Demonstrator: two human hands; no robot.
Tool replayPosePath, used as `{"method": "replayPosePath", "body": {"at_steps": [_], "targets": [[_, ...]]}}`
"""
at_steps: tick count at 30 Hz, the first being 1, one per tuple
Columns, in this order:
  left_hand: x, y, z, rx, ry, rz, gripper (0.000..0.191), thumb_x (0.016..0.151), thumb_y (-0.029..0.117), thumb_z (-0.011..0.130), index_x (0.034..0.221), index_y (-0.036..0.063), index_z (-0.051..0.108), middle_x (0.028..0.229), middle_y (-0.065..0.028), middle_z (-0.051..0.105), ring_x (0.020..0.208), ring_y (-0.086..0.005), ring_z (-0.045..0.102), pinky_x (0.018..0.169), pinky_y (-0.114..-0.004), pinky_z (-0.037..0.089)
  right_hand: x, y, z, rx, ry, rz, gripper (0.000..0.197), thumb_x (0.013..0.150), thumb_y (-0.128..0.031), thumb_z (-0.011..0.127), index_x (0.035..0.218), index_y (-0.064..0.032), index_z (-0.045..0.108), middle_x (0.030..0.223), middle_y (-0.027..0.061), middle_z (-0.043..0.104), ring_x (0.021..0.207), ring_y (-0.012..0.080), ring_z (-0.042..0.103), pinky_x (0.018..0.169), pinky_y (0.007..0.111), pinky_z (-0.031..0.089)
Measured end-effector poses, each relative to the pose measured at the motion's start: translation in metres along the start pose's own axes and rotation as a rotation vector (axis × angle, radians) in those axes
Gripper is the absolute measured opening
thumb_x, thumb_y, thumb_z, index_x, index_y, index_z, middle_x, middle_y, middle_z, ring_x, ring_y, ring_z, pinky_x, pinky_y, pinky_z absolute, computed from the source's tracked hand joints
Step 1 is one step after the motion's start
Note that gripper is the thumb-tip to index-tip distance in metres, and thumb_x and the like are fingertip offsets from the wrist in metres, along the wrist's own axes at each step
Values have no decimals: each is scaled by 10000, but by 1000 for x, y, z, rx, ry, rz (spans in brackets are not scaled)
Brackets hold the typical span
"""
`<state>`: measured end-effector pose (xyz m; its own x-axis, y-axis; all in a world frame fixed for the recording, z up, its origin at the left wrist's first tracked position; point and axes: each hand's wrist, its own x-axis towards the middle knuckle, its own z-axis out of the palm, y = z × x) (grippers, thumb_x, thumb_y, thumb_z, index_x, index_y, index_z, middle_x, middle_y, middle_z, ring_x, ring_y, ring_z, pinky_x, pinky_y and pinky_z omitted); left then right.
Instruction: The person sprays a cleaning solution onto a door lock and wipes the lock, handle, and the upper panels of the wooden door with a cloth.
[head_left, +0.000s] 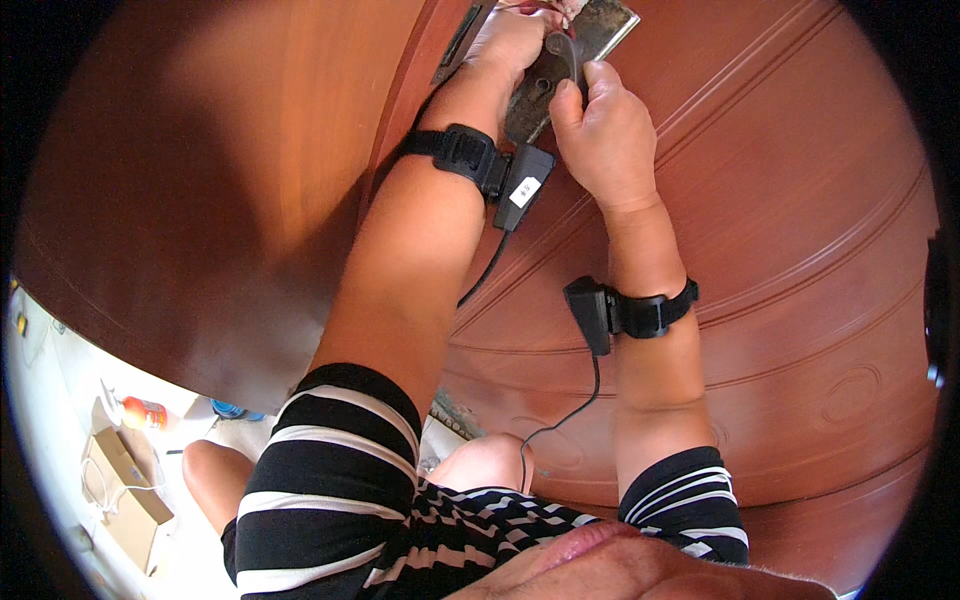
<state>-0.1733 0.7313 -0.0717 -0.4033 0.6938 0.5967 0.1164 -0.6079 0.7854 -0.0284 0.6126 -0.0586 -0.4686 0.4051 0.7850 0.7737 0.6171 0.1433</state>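
A worn, dark metal door-lock plate (529, 105) stands at an angle near the top of the view, against a red-brown panelled door (750, 225). Its curved grey lever handle (564, 54) runs down into my right hand (613, 139), whose thumb and fingers close around the lever's end. Close beside the plate's upper part, my left hand (511, 39) reaches past the door edge. Its fingertips are partly hidden and cut by the frame, near something pale and reddish. A dark metal strip (459, 43) is set into the door edge next to my left wrist.
Each forearm wears a black strapped device, the left (523, 187) and right (589, 315), with trailing cables. At lower left on the floor are an orange spray bottle (144, 414), a cardboard box (124, 499) with a white cable on it, and a blue object (232, 410).
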Motion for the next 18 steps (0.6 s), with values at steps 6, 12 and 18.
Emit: {"method": "replayPosePath", "body": {"at_steps": [6, 12, 18], "targets": [[-76, -2, -7, -227, 92, -3, 282, 868, 242, 708, 1070, 49, 739, 935, -51, 731, 833, -123, 642, 758, -307, 507, -3, 14, -1, 31, 25, -30, 295, 895, -279, 544, 918, 12, 588, 777, 265, 668, 766, 448, 661, 706, 530, 527], [-4, 1, 17, -359, 100, 8, 210, 838, 226, 709, 948, 48, 722, 891, -68, 702, 797, -214, 646, 704, -356, 498, -1, 13, -1, 119, -52, 23, 299, 893, -284, 548, 898, 13, 580, 764, 275, 650, 758, 458, 644, 712, 547, 509], [-43, 21, 22, -646, 21, -73, 155, 852, 19, 639, 979, 62, 718, 914, -7, 671, 832, -125, 587, 783, -265, 453, -1, 29, -3, 121, -50, 31, 297, 895, -285, 541, 894, 10, 578, 770, 261, 657, 763, 452, 645, 716, 539, 509]]}}
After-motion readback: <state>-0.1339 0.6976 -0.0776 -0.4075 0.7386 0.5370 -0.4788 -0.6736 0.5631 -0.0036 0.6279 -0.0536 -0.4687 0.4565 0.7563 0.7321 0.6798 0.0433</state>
